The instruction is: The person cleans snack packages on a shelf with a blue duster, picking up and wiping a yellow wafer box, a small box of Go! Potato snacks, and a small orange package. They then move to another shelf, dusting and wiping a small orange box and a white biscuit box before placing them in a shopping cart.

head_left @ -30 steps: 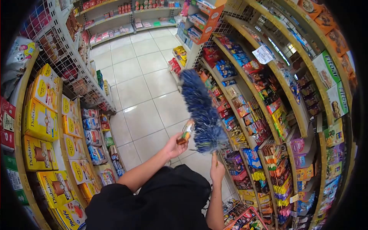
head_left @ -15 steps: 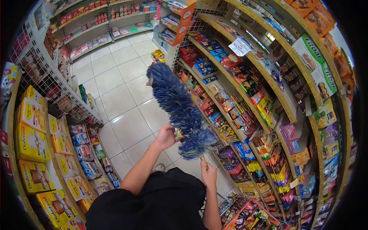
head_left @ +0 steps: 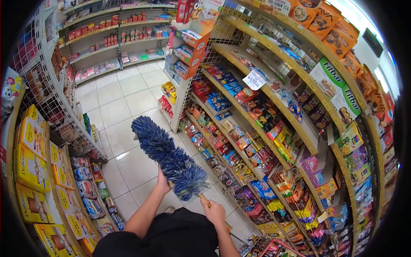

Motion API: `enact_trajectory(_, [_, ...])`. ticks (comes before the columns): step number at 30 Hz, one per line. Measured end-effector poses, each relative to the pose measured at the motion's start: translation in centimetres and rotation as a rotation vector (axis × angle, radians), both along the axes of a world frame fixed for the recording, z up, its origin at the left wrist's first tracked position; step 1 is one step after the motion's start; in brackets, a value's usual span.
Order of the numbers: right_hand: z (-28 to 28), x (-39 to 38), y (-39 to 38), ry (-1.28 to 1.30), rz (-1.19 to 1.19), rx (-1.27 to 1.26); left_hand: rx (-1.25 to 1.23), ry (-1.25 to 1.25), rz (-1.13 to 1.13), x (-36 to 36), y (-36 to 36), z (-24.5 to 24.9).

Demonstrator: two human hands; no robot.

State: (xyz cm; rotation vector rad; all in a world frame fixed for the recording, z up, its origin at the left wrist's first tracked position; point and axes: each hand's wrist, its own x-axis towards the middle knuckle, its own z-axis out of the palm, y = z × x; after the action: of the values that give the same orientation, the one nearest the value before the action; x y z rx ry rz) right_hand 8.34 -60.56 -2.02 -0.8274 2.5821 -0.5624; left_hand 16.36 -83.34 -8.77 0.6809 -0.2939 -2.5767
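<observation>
A fluffy blue duster [head_left: 165,154] slants across the middle of the view, its tip up and to the left. My right hand [head_left: 212,211] is closed round its wooden handle [head_left: 204,199], just below the feathery part. My left hand [head_left: 163,180] is at the left side of the duster's lower half. Its fingers are mostly hidden behind the feathers, so I cannot make out its grip.
Shelves of packaged snacks [head_left: 257,145] curve along the right. Yellow boxes [head_left: 32,167] line the left shelf, below a white wire rack [head_left: 55,90]. A tiled floor [head_left: 124,124] lies between them. A red basket [head_left: 278,248] stands at the bottom right.
The duster and both my hands have moved left and down in the view. My left hand now sits partly behind the feathers. The view has tilted up, showing more of the upper shelves.
</observation>
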Motion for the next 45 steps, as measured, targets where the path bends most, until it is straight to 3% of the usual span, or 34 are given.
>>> enact_trajectory(1, [0.1, 0.0, -0.3, -0.014, -0.007, 0.007, -0.01, -0.048, -0.042, 0.3, 0.2, -0.4])
enact_trajectory(4, [-0.1, -0.6, -1.0, -0.001, -0.081, 0.008, -0.522, -0.558, -0.349, 2.9, 2.0, 2.6])
enact_trajectory(7, [0.1, -0.5, -1.0, 0.009, -0.145, -0.009, -0.329, -0.349, -0.404, 3.2, 1.0, 0.7])
enact_trajectory(8, [0.1, -0.3, -0.8, 0.002, -0.163, -0.013, -0.296, -0.334, -0.272, 3.2, 1.1, 3.4])
enact_trajectory(11, [-1.0, -0.1, 0.1, -0.064, -0.123, -0.046, -0.409, -0.486, -0.192, 2.2, -0.3, 1.2])
enact_trajectory(12, [-0.9, -0.1, 0.3, -0.051, -0.124, -0.039, -0.649, -0.478, -0.171, 1.4, 0.1, 1.1])
enact_trajectory(15, [-0.7, -0.1, 0.6, -0.001, -0.16, -0.045, -0.744, -0.466, -0.528, 1.9, -0.4, 3.1])
enact_trajectory(19, [-0.9, -0.3, 1.4, 0.016, -0.263, -0.126, -0.318, -0.099, -0.436, 1.8, -1.2, 3.1])
enact_trajectory(21, [-1.8, -0.2, 2.3, -0.041, -0.27, -0.205, 0.063, -0.031, -0.169, 0.7, -1.2, 5.0])
enact_trajectory(23, [-1.2, 0.5, 2.7, -0.025, -0.195, -0.213, -0.017, 0.182, -0.11, -1.2, -2.8, 0.4])
enact_trajectory(25, [-0.2, 0.8, 2.5, -0.099, -0.171, -0.11, 0.051, 0.122, -0.104, -3.2, -1.7, 3.5])
enact_trajectory(28, [-0.3, 0.8, 1.7, 0.016, -0.163, -0.078, -0.087, 0.044, -0.274, -3.4, -0.1, 1.5])
enact_trajectory(31, [-1.4, -0.3, 0.9, 0.103, -0.281, -0.154, -0.325, -0.255, -0.539, -2.6, 2.7, 3.2])
enact_trajectory(32, [-1.3, -0.7, 1.0, 0.081, -0.307, -0.172, -0.293, -0.098, -0.488, -2.6, 3.1, 2.7])
enact_trajectory(36, [-0.8, -0.7, 1.7, -0.042, -0.365, -0.259, -0.031, 0.083, -0.232, -2.3, 0.6, 1.4])
enact_trajectory(39, [-0.8, 0.3, 3.0, -0.098, -0.29, -0.263, 0.083, -0.026, -0.027, -2.6, -1.3, 1.2])
enact_trajectory(41, [-0.6, 0.8, 3.6, -0.13, -0.196, -0.216, 0.106, 0.078, 0.051, -2.8, -2.5, -0.4])
enact_trajectory(45, [-0.9, 1.3, 2.8, 0.007, -0.081, -0.024, 0.082, 0.179, -0.01, -2.4, -2.4, -1.5])
